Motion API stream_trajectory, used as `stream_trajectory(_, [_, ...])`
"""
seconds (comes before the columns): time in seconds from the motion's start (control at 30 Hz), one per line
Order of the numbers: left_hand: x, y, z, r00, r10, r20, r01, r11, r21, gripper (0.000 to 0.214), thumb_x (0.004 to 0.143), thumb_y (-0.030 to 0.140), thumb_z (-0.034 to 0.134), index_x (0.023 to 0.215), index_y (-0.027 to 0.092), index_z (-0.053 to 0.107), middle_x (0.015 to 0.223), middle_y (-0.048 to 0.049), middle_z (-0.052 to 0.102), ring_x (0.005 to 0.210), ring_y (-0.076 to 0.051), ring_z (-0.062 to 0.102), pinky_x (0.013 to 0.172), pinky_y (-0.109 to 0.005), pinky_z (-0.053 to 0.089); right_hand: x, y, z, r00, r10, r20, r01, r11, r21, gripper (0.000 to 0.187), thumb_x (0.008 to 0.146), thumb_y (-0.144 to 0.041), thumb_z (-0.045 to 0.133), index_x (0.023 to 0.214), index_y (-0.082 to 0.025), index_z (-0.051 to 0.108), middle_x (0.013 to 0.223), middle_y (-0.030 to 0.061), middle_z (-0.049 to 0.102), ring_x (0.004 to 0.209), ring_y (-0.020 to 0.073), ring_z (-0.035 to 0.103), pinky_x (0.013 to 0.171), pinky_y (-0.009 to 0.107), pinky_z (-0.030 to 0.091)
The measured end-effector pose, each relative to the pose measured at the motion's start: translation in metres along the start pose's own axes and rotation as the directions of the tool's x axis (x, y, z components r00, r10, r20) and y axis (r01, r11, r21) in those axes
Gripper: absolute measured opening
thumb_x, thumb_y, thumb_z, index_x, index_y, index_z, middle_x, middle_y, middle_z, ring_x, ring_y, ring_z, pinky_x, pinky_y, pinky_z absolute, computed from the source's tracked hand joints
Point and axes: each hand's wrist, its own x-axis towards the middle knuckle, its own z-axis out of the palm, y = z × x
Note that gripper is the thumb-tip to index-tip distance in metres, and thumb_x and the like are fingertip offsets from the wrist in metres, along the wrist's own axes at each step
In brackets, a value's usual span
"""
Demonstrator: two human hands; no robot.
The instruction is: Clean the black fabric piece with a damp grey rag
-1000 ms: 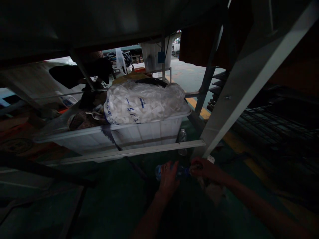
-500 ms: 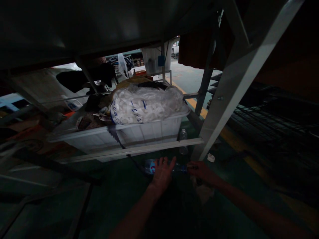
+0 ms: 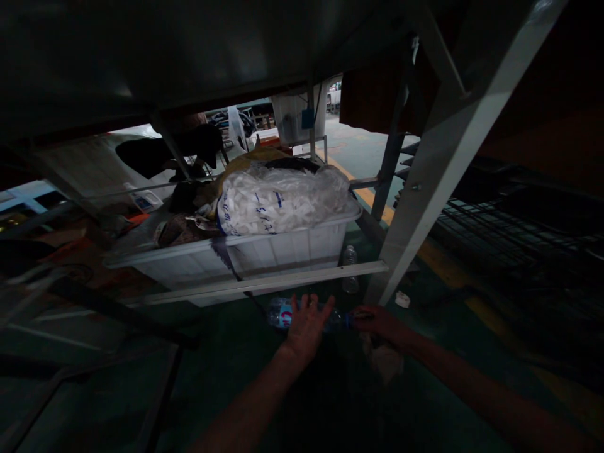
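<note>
Under the table a clear plastic bottle (image 3: 285,314) with a light blue label lies on its side, its blue cap end toward the right. My left hand (image 3: 307,322) lies over the bottle's middle, fingers curved around it. At the cap end, my right hand (image 3: 377,324) has its fingers closed on the blue cap (image 3: 349,320); part of the cap is hidden by them. Below the right hand there is a pale crumpled piece (image 3: 384,362), too dark to make out. A second clear bottle (image 3: 350,270) stands upright behind the metal crossbar (image 3: 302,278).
A white plastic tub (image 3: 264,255) stands behind the crossbar, with a clear bag of white pieces (image 3: 283,204) and dark cloth in it. The table leg (image 3: 434,163) slants up at the right, by a wire rack (image 3: 491,226). A small white scrap (image 3: 402,299) lies near the leg.
The camera view has shifted slightly. The lying bottle sits a little further left in the picture, with both hands still on it.
</note>
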Motion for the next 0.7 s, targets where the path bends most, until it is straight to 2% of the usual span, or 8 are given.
stream_trajectory(0.17, [-0.002, 0.003, -0.006, 0.999, -0.035, 0.005, 0.035, 0.999, -0.012, 0.067, 0.076, 0.01, 0.045, 0.136, 0.032, 0.025, 0.123, -0.014, 0.046, 0.11, -0.032, 0.044, 0.093, -0.053, 0.032, 0.005, 0.004, 0.003, 0.999, -0.013, -0.051, 0.012, 1.0, -0.025, 0.028, 0.06, -0.04, 0.064, 0.076, -0.017, 0.065, 0.071, 0.0023, 0.065, 0.069, 0.0182, 0.056, 0.061, 0.028, 0.042])
stream_trajectory(0.3, [-0.002, 0.005, -0.013, 0.999, -0.039, 0.018, 0.04, 0.999, -0.016, 0.07, 0.074, 0.01, 0.049, 0.136, 0.032, 0.025, 0.124, -0.015, 0.045, 0.11, -0.033, 0.043, 0.091, -0.054, 0.033, 0.004, 0.005, 0.006, 0.995, 0.01, -0.1, -0.012, 1.0, -0.021, 0.024, 0.06, -0.037, 0.061, 0.075, -0.018, 0.064, 0.064, 0.0009, 0.061, 0.062, 0.0165, 0.053, 0.054, 0.026, 0.039])
stream_trajectory(0.5, [-0.002, 0.006, -0.023, 0.998, -0.046, 0.032, 0.047, 0.999, -0.015, 0.073, 0.075, 0.009, 0.051, 0.137, 0.033, 0.022, 0.125, -0.0146, 0.046, 0.111, -0.033, 0.044, 0.091, -0.055, 0.032, 0.002, 0.0, 0.013, 0.992, 0.049, -0.115, -0.044, 0.998, 0.044, 0.027, 0.058, -0.041, 0.059, 0.071, -0.017, 0.061, 0.058, -0.0007, 0.057, 0.055, 0.0138, 0.05, 0.048, 0.024, 0.035])
stream_trajectory(0.6, [-0.002, 0.007, -0.028, 0.998, -0.043, 0.05, 0.043, 0.999, 0.001, 0.07, 0.076, 0.009, 0.048, 0.137, 0.03, 0.022, 0.124, -0.0161, 0.047, 0.111, -0.033, 0.044, 0.091, -0.055, 0.032, 0.001, -0.001, 0.013, 0.991, 0.047, -0.123, -0.039, 0.997, 0.067, 0.027, 0.055, -0.039, 0.061, 0.071, -0.017, 0.061, 0.062, 0.0002, 0.06, 0.059, 0.0144, 0.052, 0.052, 0.025, 0.038])
stream_trajectory(0.7, [0.0, 0.009, -0.033, 0.997, -0.038, 0.067, 0.039, 0.999, -0.02, 0.064, 0.076, 0.008, 0.045, 0.135, 0.024, 0.029, 0.124, -0.0177, 0.047, 0.113, -0.034, 0.043, 0.092, -0.057, 0.031, 0.001, 0.0, 0.014, 0.991, 0.056, -0.118, -0.046, 0.995, 0.089, 0.028, 0.055, -0.04, 0.061, 0.072, -0.017, 0.061, 0.063, 0.0, 0.06, 0.059, 0.014, 0.053, 0.053, 0.025, 0.039])
